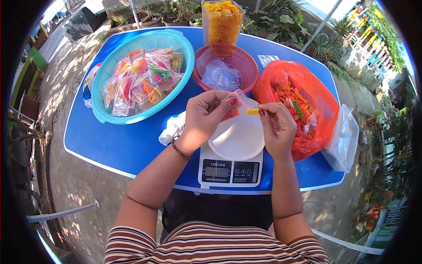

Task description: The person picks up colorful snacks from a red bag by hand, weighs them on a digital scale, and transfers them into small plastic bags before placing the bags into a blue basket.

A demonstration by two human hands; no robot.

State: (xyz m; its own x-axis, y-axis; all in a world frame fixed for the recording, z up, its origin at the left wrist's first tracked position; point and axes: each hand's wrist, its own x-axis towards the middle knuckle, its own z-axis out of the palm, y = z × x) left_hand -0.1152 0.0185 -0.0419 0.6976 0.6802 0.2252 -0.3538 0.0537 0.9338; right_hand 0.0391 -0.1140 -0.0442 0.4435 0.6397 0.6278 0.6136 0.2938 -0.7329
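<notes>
My left hand (205, 115) is closed on a small clear plastic bag (232, 113) with orange pieces inside, its open mouth turned toward the right. My right hand (279, 128) pinches a yellow spiral piece (252, 111), like dry twisted pasta, right beside the bag's mouth. Below both hands is a white kitchen scale (237, 140) with a round pan; its display is too dim to read. At the right, a red plastic bag (324, 105) stands open, full of orange, red and green pieces.
A turquoise basket (188, 66) of filled small bags stands at the left on the blue table (110, 143). Behind the scale are a red basket (252, 66) with clear bags and a tub (223, 26) of yellow chips. A clear container (345, 147) sits at the right edge, crumpled white plastic (170, 130) beside the scale.
</notes>
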